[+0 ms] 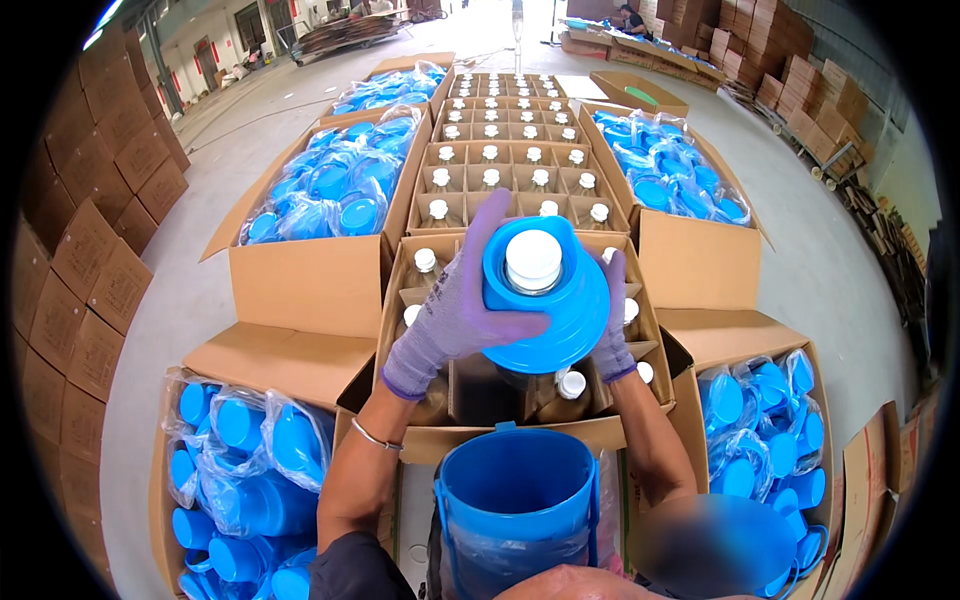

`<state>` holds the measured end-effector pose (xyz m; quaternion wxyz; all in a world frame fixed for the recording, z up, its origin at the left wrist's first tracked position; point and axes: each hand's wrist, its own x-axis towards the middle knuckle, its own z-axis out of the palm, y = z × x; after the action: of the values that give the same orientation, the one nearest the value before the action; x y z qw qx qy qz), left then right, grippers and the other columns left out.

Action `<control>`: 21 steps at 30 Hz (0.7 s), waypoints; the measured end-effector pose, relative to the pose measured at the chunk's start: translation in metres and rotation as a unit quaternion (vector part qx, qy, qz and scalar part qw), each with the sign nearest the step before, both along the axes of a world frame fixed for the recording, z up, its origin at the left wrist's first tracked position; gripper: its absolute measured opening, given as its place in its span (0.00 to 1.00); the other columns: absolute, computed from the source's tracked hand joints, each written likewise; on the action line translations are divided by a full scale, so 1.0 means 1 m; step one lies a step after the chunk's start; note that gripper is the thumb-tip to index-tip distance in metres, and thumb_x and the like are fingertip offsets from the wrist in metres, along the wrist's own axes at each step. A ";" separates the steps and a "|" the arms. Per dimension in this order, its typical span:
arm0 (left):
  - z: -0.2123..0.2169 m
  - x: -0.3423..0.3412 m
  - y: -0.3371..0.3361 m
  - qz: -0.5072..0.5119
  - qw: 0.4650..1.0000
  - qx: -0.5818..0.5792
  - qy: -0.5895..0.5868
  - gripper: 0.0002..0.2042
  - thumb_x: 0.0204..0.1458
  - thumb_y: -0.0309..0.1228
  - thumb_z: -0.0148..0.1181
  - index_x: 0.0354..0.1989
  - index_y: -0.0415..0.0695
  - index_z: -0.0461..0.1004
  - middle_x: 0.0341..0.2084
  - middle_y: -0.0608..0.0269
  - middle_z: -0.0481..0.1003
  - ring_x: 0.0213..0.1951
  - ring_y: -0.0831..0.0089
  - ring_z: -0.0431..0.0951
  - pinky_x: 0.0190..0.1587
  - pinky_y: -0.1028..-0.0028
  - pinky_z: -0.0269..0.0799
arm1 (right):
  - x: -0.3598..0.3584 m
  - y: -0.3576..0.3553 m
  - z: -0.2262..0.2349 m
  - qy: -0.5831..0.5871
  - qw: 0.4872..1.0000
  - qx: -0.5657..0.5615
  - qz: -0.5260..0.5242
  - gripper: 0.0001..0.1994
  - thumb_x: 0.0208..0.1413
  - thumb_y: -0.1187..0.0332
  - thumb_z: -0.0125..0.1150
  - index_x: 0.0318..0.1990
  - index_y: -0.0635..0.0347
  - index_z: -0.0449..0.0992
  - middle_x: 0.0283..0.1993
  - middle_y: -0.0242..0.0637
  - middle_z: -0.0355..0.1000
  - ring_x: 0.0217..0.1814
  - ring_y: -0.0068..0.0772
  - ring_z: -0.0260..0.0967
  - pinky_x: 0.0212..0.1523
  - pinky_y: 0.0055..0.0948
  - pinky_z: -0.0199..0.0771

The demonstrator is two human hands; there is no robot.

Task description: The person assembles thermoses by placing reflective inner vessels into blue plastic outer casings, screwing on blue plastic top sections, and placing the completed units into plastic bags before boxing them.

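Observation:
In the middle, a blue plastic funnel-like piece (pixel 560 335) surrounds the neck of a white-capped bottle (pixel 533 262), held above an open divided carton (pixel 590 437). My left hand (pixel 460 305), in a purple knitted glove, is closed round its left side, thumb across the front. My right hand (pixel 615 330), gloved the same way, grips the right side; the piece partly hides its fingers. The bottle's lower part is mostly hidden. Other white-capped bottles (pixel 571 390) stand in the carton's compartments. An open blue bucket (pixel 515 530) is right in front of my body.
More divided cartons of bottles (pixel 490 180) run away from me in a row. Open boxes of bagged blue plastic pieces (pixel 330 180) flank them both sides, including nearby boxes (pixel 250 460). Stacked cartons (pixel 80 270) line the left. A person (pixel 632 20) is far off.

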<state>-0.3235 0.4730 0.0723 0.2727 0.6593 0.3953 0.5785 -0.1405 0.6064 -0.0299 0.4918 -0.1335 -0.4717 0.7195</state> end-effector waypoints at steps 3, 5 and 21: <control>-0.004 0.003 -0.002 0.028 0.999 -0.043 0.020 0.55 0.39 0.30 0.72 0.74 0.43 0.38 0.67 0.51 0.55 0.68 0.61 0.59 0.69 0.58 0.55 | 0.003 -0.031 0.032 -0.004 0.990 0.129 -0.060 0.31 0.70 0.46 0.34 0.67 0.63 0.62 0.67 0.46 0.62 0.68 0.36 0.61 0.67 0.36 0.63; -0.011 0.012 0.000 0.063 0.998 -0.025 0.002 0.56 0.39 0.40 0.74 0.73 0.38 0.41 0.65 0.46 0.58 0.67 0.55 0.60 0.69 0.57 0.55 | 0.010 -0.028 0.034 -0.124 0.961 0.229 -0.095 0.27 0.71 0.51 0.36 0.68 0.61 0.60 0.69 0.45 0.60 0.70 0.36 0.59 0.69 0.35 0.60; 0.027 -0.008 -0.056 0.116 0.967 0.098 0.204 0.69 0.26 0.45 0.83 0.74 0.41 0.34 0.67 0.41 0.55 0.68 0.49 0.58 0.68 0.57 0.57 | 0.003 -0.051 0.128 -0.170 0.836 0.470 -0.226 0.19 0.66 0.66 0.47 0.63 0.56 0.66 0.57 0.43 0.72 0.57 0.38 0.72 0.58 0.33 0.72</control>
<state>-0.3318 0.4168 0.0989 0.0514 0.7368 0.4571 0.4955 -0.1376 0.5552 0.0977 0.5564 -0.1095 -0.7860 0.2462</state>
